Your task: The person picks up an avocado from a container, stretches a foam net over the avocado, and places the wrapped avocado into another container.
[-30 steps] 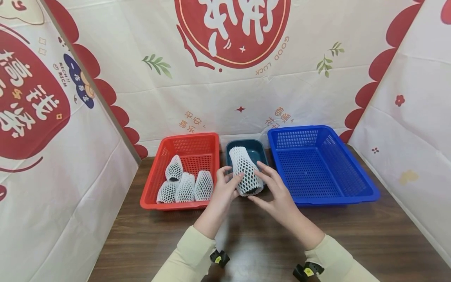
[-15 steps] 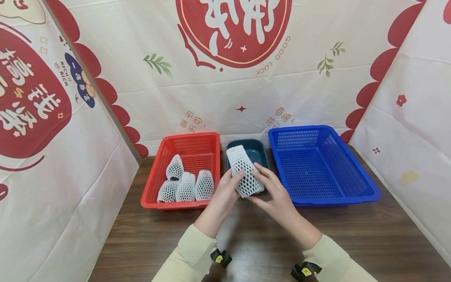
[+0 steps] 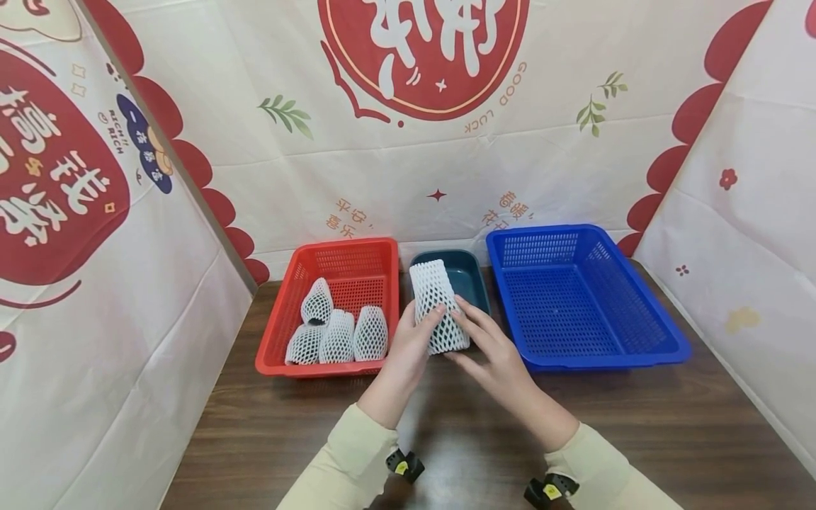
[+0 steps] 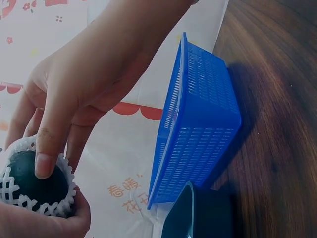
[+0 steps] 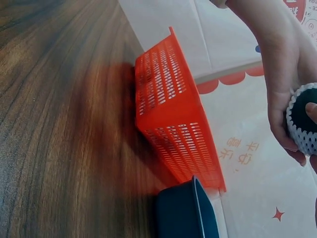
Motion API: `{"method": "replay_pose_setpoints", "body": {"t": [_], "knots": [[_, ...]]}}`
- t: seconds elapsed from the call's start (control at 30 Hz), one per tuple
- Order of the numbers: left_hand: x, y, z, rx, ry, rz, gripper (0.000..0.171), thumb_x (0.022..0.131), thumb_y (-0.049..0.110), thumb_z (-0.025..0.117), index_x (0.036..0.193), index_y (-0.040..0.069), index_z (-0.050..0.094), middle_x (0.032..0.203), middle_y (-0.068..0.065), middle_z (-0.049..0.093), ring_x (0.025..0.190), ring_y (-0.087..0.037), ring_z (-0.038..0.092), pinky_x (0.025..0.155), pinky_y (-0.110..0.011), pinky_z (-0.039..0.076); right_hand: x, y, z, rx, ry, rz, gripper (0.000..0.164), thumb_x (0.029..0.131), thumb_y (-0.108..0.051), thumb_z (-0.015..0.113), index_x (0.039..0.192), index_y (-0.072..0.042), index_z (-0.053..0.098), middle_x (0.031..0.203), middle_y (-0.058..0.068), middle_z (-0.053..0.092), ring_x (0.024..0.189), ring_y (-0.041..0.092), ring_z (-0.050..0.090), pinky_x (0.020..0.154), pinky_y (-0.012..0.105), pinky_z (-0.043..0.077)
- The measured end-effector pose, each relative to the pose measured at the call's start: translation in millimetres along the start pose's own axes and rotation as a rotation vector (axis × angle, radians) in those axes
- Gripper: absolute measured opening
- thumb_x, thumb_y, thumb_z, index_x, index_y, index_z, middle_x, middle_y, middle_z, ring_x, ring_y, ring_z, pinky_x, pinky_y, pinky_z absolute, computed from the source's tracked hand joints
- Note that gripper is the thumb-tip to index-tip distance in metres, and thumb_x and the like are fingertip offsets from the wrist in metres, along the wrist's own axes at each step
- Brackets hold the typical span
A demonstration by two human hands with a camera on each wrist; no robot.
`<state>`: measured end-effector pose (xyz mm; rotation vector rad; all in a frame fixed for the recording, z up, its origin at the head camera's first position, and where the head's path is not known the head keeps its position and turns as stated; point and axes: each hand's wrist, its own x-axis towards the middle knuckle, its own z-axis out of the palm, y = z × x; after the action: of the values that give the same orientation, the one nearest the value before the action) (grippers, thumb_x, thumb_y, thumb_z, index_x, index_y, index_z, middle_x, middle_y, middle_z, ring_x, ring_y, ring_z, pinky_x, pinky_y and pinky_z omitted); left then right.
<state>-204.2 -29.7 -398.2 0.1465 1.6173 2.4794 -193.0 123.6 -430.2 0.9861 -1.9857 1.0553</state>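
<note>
In the head view a white foam net sleeve [image 3: 435,283] is held over the front of a small dark teal tub [image 3: 472,283]. My left hand [image 3: 406,354] grips its left side, thumb laid along the net. From the right, my right hand [image 3: 497,358] holds the lower part between fingers and thumb. Inside the sleeve is a dark green rounded thing [image 4: 22,181], bare at its near end in the left wrist view, where a right-hand digit presses on it. Its kind I cannot tell. The right wrist view shows that dark end [image 5: 300,115] at the edge, ringed by net.
On the left a red basket [image 3: 280,370] contains several netted things [image 3: 336,338]. A blue basket [image 3: 554,312] stands to the right, beyond the teal tub. All three containers are on a wooden table [image 3: 472,439], backed by a printed cloth [image 3: 395,177].
The netted thing has turned more upright in the head view, its lower end shifting slightly left. My left hand has closed further round it; the right hand has moved slightly left.
</note>
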Motion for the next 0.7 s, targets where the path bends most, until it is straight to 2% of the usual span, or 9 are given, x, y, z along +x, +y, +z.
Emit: {"method": "replay_pose_setpoints", "body": {"t": [0.4,0.7], "knots": [[-1.0,-6.5,5.4,0.049,0.005,0.022,0.056,0.086,0.025,0.060,0.132,0.016,0.031,0.123,-0.005,0.047,0.108,-0.018,0.049,0.091,-0.032,0.041,-1.1,3.3,2.3,0.028,0.051,0.027,0.069,0.060,0.015,0.074,0.123,-0.001,0.052,0.131,0.019,0.042,0.117,0.030,0.042,0.095,0.026,0.035],[-2.2,-8.4,3.9,0.099,0.019,-0.010,0.064,0.083,0.029,0.063,0.135,0.020,0.026,0.126,-0.001,0.043,0.111,-0.016,0.045,0.092,-0.031,0.040,-3.4,5.5,2.9,0.015,0.058,0.053,0.068,0.059,0.018,0.070,0.122,-0.003,0.053,0.131,0.017,0.043,0.117,0.029,0.043,0.095,0.024,0.035]]}}
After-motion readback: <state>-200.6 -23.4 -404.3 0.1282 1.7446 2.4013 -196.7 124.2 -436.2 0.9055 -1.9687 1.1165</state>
